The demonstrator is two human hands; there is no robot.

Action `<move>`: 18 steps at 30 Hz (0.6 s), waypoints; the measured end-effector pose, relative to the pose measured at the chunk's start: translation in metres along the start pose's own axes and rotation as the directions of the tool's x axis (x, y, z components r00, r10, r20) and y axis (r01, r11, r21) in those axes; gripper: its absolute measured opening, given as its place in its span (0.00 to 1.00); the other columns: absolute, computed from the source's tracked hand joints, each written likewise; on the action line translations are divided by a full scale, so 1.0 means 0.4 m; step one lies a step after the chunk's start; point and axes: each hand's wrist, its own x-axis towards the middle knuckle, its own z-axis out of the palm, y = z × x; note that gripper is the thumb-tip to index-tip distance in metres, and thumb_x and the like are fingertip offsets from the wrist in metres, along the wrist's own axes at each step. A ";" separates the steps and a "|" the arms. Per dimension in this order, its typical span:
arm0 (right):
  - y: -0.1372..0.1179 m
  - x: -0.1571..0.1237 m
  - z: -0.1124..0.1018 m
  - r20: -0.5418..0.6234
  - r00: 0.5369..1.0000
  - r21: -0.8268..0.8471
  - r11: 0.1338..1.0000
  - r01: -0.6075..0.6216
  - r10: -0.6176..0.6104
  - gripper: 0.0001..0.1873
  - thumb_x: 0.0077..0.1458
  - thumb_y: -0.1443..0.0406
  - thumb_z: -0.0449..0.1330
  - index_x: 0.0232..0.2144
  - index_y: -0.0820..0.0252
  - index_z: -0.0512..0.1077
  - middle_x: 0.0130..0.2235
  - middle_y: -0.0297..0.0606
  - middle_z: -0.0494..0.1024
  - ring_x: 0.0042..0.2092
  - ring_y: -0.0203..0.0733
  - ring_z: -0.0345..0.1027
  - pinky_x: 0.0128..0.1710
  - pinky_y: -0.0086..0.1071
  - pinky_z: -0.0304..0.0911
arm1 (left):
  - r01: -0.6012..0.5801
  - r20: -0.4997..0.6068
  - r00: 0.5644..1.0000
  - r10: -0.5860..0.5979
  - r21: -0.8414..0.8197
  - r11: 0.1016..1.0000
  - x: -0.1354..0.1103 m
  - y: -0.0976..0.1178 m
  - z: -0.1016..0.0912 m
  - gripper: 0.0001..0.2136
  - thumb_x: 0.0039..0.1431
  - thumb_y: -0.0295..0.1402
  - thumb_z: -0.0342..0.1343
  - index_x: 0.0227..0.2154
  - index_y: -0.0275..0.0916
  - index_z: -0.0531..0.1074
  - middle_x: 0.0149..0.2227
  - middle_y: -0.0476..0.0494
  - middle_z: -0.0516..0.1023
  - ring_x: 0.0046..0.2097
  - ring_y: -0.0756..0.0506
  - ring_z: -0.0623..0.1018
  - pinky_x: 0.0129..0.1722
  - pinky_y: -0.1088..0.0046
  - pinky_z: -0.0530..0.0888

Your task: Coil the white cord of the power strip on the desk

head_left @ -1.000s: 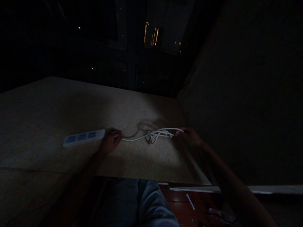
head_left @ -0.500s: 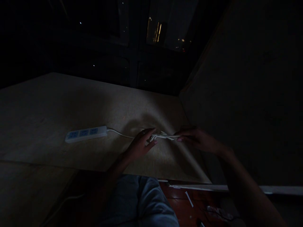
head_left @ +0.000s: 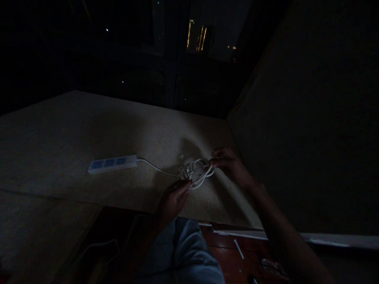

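A white power strip with blue socket panels lies on the pale tabletop. From its right end a white cord runs to a loosely looped bundle of the same cord. My left hand grips the near left side of that bundle between thumb and fingers. On the upper right, my right hand pinches the loops with thumb and fingertips. The scene is dim, so the exact finger contact is hard to see.
Dark window panes with city lights stand behind the tabletop. A dark panel rises on the right. Below the near edge are my clothed leg, a reddish floor and a thin white stick.
The cord, earlier a flat narrow bunch, now spreads into open loops. My right hand has moved left, closer to my left hand, which is lower and now closed on the loops.
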 end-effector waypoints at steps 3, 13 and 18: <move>0.004 -0.014 0.048 -0.018 1.000 0.146 0.989 -0.012 0.014 0.12 0.64 0.61 0.56 0.42 0.50 0.81 0.49 0.44 0.71 0.47 0.44 0.69 0.46 0.41 0.68 | 0.007 -0.044 0.999 -0.006 0.027 1.000 -0.037 -0.002 0.028 0.17 0.66 0.33 0.52 0.55 0.49 0.74 0.52 0.43 0.80 0.54 0.43 0.78 0.54 0.62 0.78; -0.001 -0.217 0.132 -0.112 0.870 0.498 0.785 -0.368 0.479 0.13 0.58 0.55 0.63 0.44 0.47 0.79 0.56 0.42 0.73 0.59 0.49 0.66 0.61 0.49 0.61 | -0.038 -0.149 0.988 0.048 0.069 0.997 -0.034 0.004 0.081 0.18 0.66 0.28 0.50 0.53 0.52 0.74 0.56 0.43 0.75 0.61 0.42 0.72 0.58 0.56 0.74; -0.031 -0.307 0.200 -0.163 0.639 0.807 0.475 -0.352 0.751 0.16 0.53 0.57 0.67 0.46 0.46 0.77 0.61 0.39 0.71 0.63 0.51 0.63 0.66 0.54 0.55 | 0.063 -0.277 0.960 -0.039 0.076 0.995 -0.012 0.012 0.092 0.23 0.64 0.33 0.55 0.61 0.47 0.64 0.64 0.36 0.64 0.67 0.38 0.63 0.63 0.53 0.67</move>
